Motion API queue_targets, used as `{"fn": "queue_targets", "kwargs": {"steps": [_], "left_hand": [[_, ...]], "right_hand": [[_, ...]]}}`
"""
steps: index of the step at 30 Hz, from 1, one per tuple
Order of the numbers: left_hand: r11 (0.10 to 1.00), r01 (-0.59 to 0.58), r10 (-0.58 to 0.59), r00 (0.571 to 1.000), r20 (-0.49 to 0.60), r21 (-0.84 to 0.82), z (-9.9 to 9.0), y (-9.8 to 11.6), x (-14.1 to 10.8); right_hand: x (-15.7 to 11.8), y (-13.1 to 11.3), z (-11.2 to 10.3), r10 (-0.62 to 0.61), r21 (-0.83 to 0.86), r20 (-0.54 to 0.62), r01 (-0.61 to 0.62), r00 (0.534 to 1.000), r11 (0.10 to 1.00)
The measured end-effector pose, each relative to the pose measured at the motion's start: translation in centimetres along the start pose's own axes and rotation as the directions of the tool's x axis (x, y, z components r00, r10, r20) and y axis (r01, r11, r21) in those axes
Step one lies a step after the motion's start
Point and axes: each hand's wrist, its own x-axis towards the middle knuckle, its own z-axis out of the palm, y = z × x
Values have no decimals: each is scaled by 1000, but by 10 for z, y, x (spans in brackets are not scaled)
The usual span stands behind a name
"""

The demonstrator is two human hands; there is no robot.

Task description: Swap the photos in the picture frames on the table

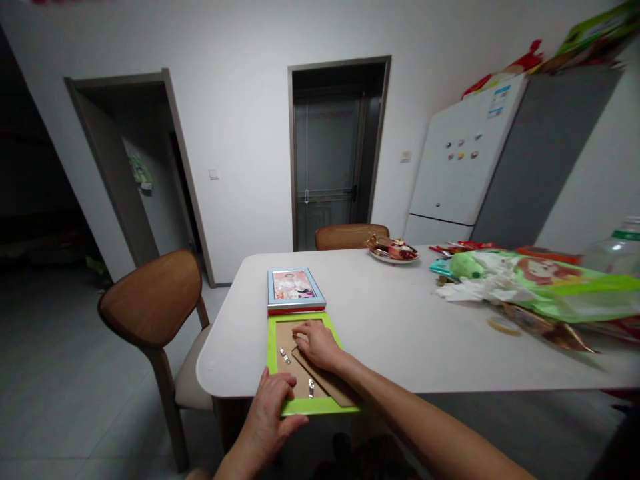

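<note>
A: How far along is the green frame (pixel 273 343) on the desk (pixel 390 320)?
B: Backing (pixel 297 373) seated; fastening unclear. Left hand (pixel 273 400) grips the near-left corner; right hand (pixel 320 343) touches the backing, grasp indiscernible.

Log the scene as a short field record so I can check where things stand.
left hand: at green frame's near left corner
right hand: over the backing, fingertips bunched; grasp unclear
green frame: brown backing up, near table edge
metal clips: two visible, left and near
brown flap: slanting across the near right border
blue frame: picture up, just beyond green frame
table right side: plate with items, green plastic bag, tape roll
</note>
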Motion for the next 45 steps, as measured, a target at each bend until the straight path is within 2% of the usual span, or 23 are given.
{"fn": "queue_targets", "kwargs": {"steps": [2, 4, 7, 11, 14, 18, 21, 25, 31, 34, 36, 39, 41, 42, 45], "left_hand": [[1000, 15, -15, 1000, 4, -15, -4, -5, 5], [999, 22, -22, 1000, 0, -28, -6, -8, 9], [999, 30, -31, 999, -21, -37, -6, -8, 11], [997, 54, -56, 998, -33, -47, -5, -3, 10], [997, 53, -55, 998, -36, -54, -5, -1, 10], [997, 51, -53, 998, -43, -52, -6, -3, 10], [997, 44, -46, 998, -39, -62, -6, -4, 10], [994, 73, -77, 996, -44, -78, -7, -2, 11], [962, 146, -168, 983, -79, -232, -7, -4, 10], [909, 194, -265, 952, -154, -368, -5, -8, 14], [844, 208, -342, 918, -198, -494, -5, -10, 19], [637, 230, -476, 869, -140, -736, -8, -8, 27], [501, 243, -543, 836, -83, -830, -15, -10, 29], [461, 246, -571, 818, -73, -853, -19, -12, 28], [446, 288, -660, 746, -93, -847, -39, -29, 21]], "right_hand": [[-14, 4, -11, -114, 101, 42, 109, 993, 989], [-29, 7, -20, -233, 180, 131, 208, 964, 961], [-43, 6, -27, -279, 192, 212, 240, 937, 952], [-46, 0, -20, -228, 163, 181, 199, 957, 966], [-43, -4, -10, -192, 132, 111, 177, 975, 975], [-42, -5, -8, -193, 132, 64, 183, 979, 974], [-43, -4, -13, -89, 107, 20, 86, 996, 991], [-42, -5, -14, 21, 3, 74, -21, 997, 1000], [-35, -4, -14, 82, 81, 19, -83, 996, 993], [-32, -6, -23, 66, 73, -17, -65, 998, 995], [-32, -13, -30, 54, 78, -48, -50, 997, 996], [-33, -31, -38, -1, 130, -77, 11, 997, 992], [-35, -41, -40, -60, 194, -85, 76, 995, 978], [-35, -43, -40, -82, 225, -87, 99, 993, 969], [-35, -32, -40, -47, 235, -77, 64, 996, 970]]}}
